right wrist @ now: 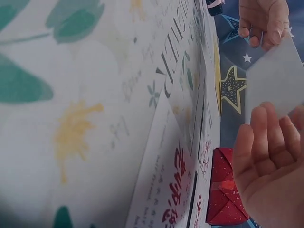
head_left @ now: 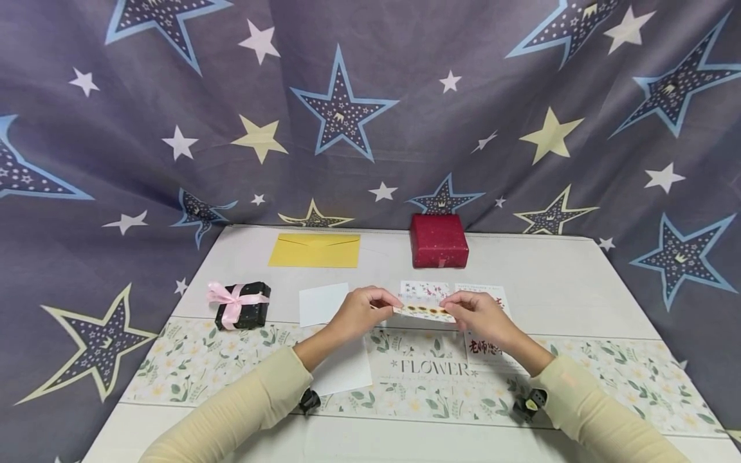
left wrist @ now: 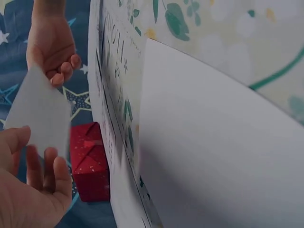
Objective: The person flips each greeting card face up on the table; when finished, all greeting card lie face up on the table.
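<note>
Both hands hold up a small sticker sheet (head_left: pixel 425 313), printed with a row of sunflowers, above the table. My left hand (head_left: pixel 361 313) pinches its left end between thumb and fingers, and my right hand (head_left: pixel 485 315) pinches the right end. Seen from the wrists, its back (left wrist: pixel 40 111) is plain and pale. Below my left forearm lies blank white paper (head_left: pixel 345 370). Under and beside the right hand are printed sheets with red characters (head_left: pixel 480 347), while a sheet with a small pink and purple pattern (head_left: pixel 424 287) lies just behind the held one.
At the back lie a yellow envelope (head_left: pixel 314 252) and a red wrapped box (head_left: pixel 440 241). A black box with a pink ribbon bow (head_left: pixel 246 307) stands at the left. A floral runner (head_left: pixel 417 392) marked FLOWER crosses the table. Star-patterned cloth (head_left: pixel 370 180) hangs behind.
</note>
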### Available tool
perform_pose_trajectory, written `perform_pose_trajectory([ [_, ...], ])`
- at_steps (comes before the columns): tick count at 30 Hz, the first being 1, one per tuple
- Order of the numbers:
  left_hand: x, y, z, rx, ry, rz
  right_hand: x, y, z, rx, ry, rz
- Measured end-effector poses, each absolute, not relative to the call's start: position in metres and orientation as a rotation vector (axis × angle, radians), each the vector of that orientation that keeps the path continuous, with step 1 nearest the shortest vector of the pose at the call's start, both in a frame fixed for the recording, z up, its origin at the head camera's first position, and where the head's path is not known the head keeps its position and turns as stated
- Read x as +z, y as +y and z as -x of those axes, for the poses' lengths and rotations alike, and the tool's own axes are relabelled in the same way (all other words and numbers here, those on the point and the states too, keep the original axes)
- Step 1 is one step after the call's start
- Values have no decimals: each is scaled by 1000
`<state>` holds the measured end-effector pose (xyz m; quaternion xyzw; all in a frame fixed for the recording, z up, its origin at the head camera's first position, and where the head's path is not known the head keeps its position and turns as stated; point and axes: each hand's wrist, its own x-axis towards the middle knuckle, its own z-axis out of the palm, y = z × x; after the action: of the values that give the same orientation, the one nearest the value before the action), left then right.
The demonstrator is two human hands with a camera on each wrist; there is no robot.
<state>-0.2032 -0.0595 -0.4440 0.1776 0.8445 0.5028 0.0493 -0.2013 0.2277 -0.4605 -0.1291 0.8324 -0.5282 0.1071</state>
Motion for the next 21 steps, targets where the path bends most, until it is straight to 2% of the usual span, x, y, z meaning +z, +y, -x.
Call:
perform_pose_trajectory([
  [10,-446,-63,194,1351,2540,-576,-462,227,196,-1322,2645,569],
  [17,-447,-59,182,1016,2591,-829,-460,236,191,-1102,2638,760],
  [21,-450,-56,176,798,2652,-969,-463,242,189,-1044,2621,742],
])
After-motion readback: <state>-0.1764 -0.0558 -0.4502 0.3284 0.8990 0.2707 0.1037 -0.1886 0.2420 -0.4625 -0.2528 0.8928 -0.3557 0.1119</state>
